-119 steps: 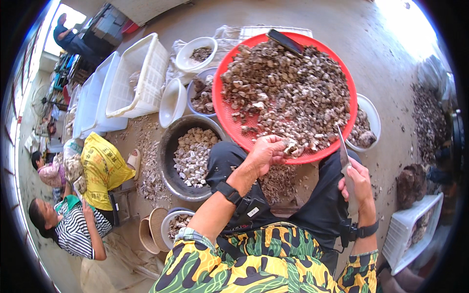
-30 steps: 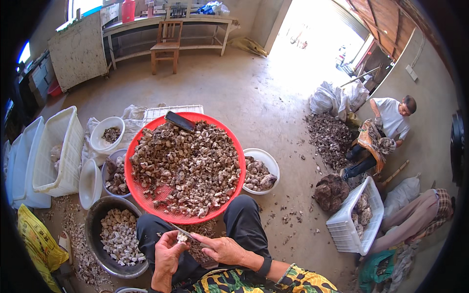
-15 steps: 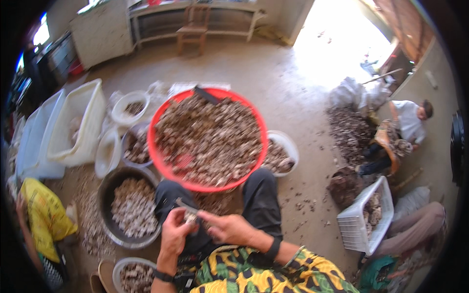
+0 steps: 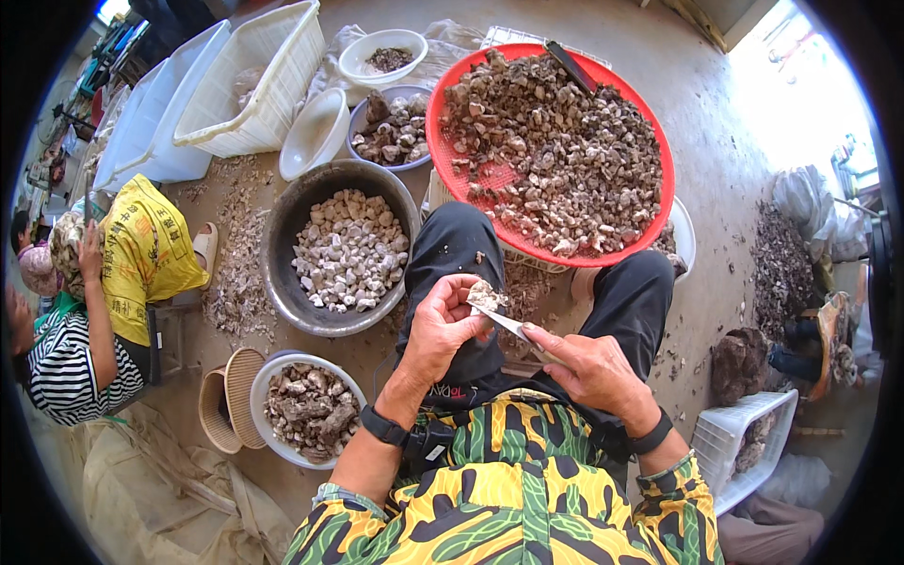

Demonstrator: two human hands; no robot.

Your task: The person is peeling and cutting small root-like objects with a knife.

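Over my lap, my left hand pinches a small knobbly lump, whitish with brown patches; its exact kind I cannot make out. My right hand grips a knife, its blade lying against the lump's lower edge. Beyond my knees, a round red plastic basket is heaped with brown, rough lumps, a dark flat-bladed tool resting on its far rim. Left of my knees, a dark basin holds paler, cleaner lumps. Nearer me stands a white bowl of larger brown pieces.
Large white tubs and smaller bowls stand at the far left. A person in a striped shirt sits left, beside a yellow sack. At right are a white crate and a dark heap. Scraps litter the floor.
My view has swung down and to the right, so basins and basket sit elsewhere in the picture. Both hands remain over my lap with lump and knife, the blade now pointing up-left against the lump.
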